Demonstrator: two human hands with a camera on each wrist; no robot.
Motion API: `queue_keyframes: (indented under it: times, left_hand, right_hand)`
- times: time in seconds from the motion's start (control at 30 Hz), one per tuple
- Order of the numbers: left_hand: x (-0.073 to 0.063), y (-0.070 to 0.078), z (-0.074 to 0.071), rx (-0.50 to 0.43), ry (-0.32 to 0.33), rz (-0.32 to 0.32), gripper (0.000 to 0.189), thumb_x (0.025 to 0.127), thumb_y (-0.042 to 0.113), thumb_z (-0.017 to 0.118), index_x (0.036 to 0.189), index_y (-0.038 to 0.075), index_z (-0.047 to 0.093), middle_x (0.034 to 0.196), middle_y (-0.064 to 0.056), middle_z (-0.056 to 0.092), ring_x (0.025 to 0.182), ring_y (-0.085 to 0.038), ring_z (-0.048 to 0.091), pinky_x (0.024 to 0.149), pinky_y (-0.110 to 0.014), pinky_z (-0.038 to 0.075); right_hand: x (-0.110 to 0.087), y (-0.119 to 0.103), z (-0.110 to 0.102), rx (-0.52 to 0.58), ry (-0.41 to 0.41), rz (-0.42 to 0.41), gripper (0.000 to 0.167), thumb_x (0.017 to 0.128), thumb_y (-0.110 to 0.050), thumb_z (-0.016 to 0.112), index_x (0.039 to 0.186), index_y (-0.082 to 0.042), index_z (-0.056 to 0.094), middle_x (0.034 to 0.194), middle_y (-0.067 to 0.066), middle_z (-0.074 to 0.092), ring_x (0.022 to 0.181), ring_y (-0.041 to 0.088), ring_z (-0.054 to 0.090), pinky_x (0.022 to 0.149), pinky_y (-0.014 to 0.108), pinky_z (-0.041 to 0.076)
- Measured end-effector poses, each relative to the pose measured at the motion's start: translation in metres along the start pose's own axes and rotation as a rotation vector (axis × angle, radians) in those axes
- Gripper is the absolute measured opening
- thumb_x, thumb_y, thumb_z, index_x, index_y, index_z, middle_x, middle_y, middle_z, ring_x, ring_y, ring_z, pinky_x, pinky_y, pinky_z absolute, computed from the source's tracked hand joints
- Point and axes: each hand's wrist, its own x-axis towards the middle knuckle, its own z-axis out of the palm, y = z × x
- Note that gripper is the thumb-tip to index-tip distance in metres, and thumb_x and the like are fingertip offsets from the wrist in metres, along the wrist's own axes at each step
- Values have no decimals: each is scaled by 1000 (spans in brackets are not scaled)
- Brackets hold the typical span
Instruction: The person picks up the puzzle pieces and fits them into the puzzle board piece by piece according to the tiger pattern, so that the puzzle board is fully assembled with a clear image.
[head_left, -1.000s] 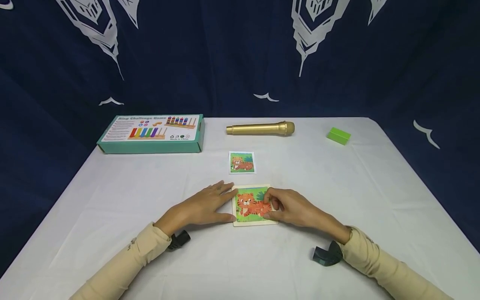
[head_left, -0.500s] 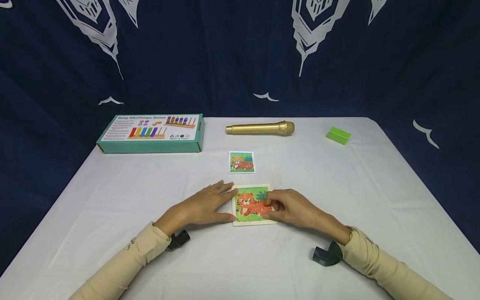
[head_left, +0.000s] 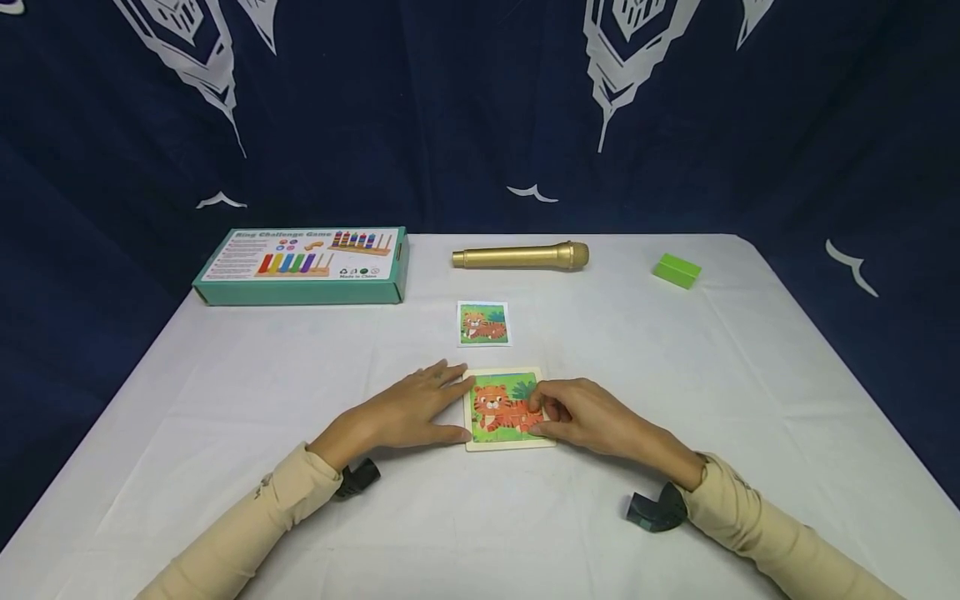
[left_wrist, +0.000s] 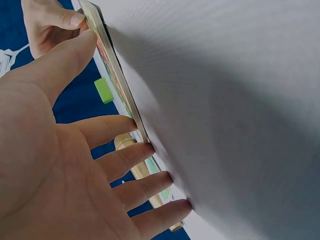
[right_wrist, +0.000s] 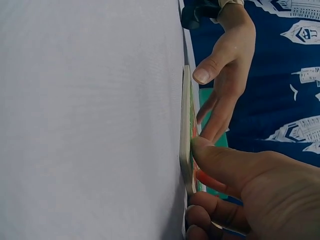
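A square tiger jigsaw puzzle (head_left: 498, 408) with a pale wooden frame lies flat on the white table in front of the person. My left hand (head_left: 411, 408) rests at its left edge, fingers spread; in the left wrist view, the thumb and forefinger meet the frame (left_wrist: 120, 75). From the right, my right hand (head_left: 588, 417) bends thumb and forefinger onto the tiger's hind part, pinching at a puzzle piece there. The right wrist view has that thumb (right_wrist: 202, 150) on the picture, the other fingers curled beside the edge. The piece's outline is mostly hidden by the fingertips.
Behind the puzzle lies a small card (head_left: 483, 324) with the same tiger picture. Farther back are a green Ring Challenge Game box (head_left: 300, 293), a gold microphone (head_left: 521, 257) and a bright green block (head_left: 677, 271). A dark blue patterned cloth (head_left: 420, 117) hangs behind the table.
The right thumb and forefinger shift very slightly on the puzzle's right side. The left hand and the puzzle stay in place.
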Motion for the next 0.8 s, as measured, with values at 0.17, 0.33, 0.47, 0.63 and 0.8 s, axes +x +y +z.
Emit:
queue_keyframes:
  times: [0.17, 0.33, 0.47, 0.63, 0.8]
  left_hand:
    - [0, 0, 1, 1, -5, -4, 78, 89, 52, 61, 150, 11, 34, 157, -9, 24, 146, -32, 13, 117, -48, 16]
    - [0, 0, 1, 3, -8, -10, 78, 89, 53, 61, 150, 12, 33, 158, -8, 24, 147, -31, 13, 117, -48, 16]
    - [0, 0, 0, 4, -2, -8, 78, 89, 53, 60, 150, 12, 34, 158, -8, 24, 146, -31, 14, 117, -48, 16]
    - [0, 1, 1, -22, -3, -1, 78, 89, 52, 61, 149, 11, 35, 157, -9, 25, 146, -31, 14, 117, -48, 16]
    - [0, 2, 3, -32, -7, 0, 78, 89, 52, 61, 150, 12, 35, 157, -9, 26, 146, -31, 14, 117, -48, 16]
  right_hand:
    - [0, 1, 0, 1, 3, -20, 18, 81, -21, 77, 94, -16, 66, 66, -14, 49, 59, 0, 44, 55, 19, 40]
    - [-1, 0, -3, -1, -10, -26, 22, 79, -20, 79, 96, -12, 68, 67, -13, 50, 60, 0, 46, 55, 18, 42]
    - [-1, -1, -4, -13, -21, -18, 23, 79, -21, 79, 98, -12, 68, 69, -13, 51, 61, 1, 47, 56, 19, 43]
    - [-5, 2, -4, -6, -25, -12, 20, 82, -20, 76, 99, -12, 70, 70, -13, 52, 63, 1, 47, 57, 19, 43]
    - [-10, 5, -5, 56, -41, 8, 13, 90, -16, 68, 102, -15, 73, 84, -13, 63, 71, 3, 51, 63, 20, 45]
